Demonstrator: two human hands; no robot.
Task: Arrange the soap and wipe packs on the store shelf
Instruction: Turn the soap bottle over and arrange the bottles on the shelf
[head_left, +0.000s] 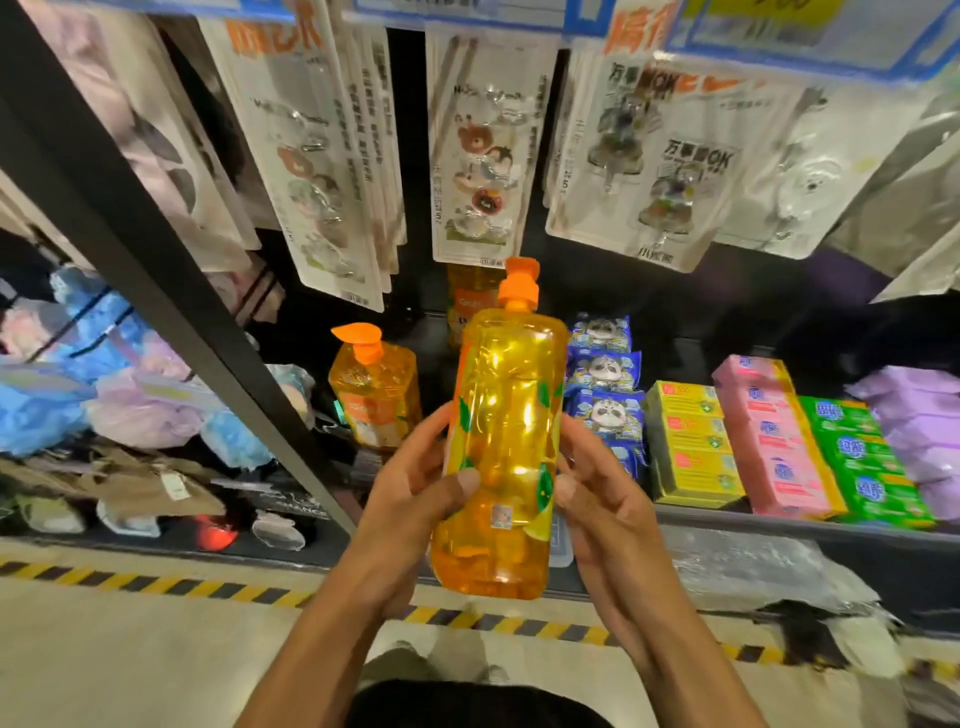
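A smaller orange pump bottle (374, 389) stands at the left of the shelf (810, 532). Just right of it, out in front of the shelf, the left hand (415, 499) grips one side of a large orange soap bottle (501, 441) (pump end up and away) and the right hand (597, 499) grips the other. Further right, blue panda wipe packs (602, 384), yellow boxes (691, 441), pink packs (774, 441), green packs (872, 467) and purple packs (919, 431) lie in rows on the shelf.

Hook cards (483, 156) hang above; striped tape (156, 582) on floor (130, 665).
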